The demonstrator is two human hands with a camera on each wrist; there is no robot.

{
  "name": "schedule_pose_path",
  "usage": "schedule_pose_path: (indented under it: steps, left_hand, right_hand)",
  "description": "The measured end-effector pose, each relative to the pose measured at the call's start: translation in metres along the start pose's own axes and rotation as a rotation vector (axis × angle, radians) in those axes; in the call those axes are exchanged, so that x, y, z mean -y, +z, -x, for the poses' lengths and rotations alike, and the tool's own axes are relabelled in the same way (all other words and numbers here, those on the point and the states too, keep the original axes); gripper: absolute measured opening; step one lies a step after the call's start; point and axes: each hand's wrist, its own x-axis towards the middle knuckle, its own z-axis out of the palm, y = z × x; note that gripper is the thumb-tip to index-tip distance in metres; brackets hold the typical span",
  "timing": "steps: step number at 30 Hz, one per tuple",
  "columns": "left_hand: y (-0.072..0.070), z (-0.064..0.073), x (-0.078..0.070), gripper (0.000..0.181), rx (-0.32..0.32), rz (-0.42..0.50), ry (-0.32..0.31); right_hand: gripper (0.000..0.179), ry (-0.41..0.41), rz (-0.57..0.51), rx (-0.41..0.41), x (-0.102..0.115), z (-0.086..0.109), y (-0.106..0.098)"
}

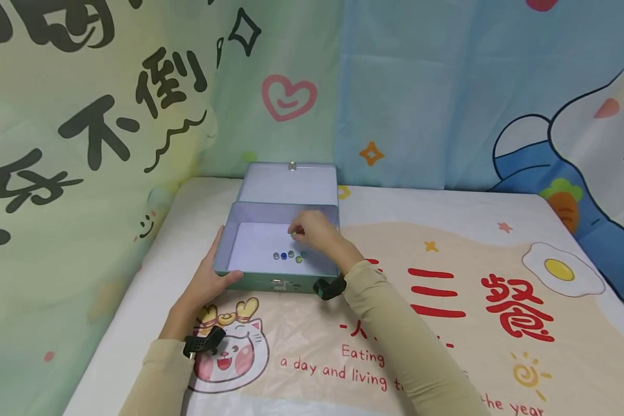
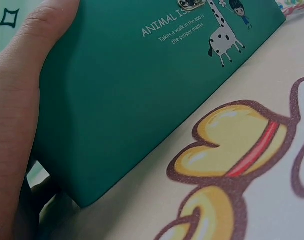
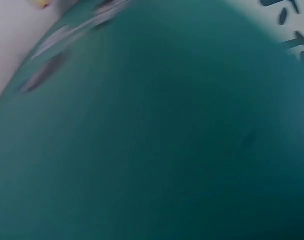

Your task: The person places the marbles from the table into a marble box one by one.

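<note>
A green metal box (image 1: 257, 281) with a pale lining stands with its lid (image 1: 291, 184) tipped back. Several glass marbles, among them a blue marble (image 1: 283, 256) and a yellow-green marble (image 1: 299, 259), lie on its floor near the front. My left hand (image 1: 210, 277) grips the box's front left corner, thumb on the front and fingers along the left side. Over the inside of the box, my right hand (image 1: 314, 231) pinches a small marble (image 1: 293, 234), mostly covered by the fingers. The right wrist view shows only the blurred green box wall (image 3: 156, 120).
A printed cloth (image 1: 478, 254) with red lettering and cartoon pictures covers the table. A patterned curtain (image 1: 395, 92) hangs behind, close to the raised lid. On the box front are a metal clasp (image 1: 279, 284) and a giraffe print (image 2: 224, 40).
</note>
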Motion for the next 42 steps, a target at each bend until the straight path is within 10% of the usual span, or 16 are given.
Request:
schedule_pose_path:
  steps: [42]
  left_hand:
    - [-0.001,-0.002,0.002,0.118,0.01,0.011,-0.037]
  right_hand:
    - [0.012,0.004,0.071,0.204,0.003,-0.005,0.019]
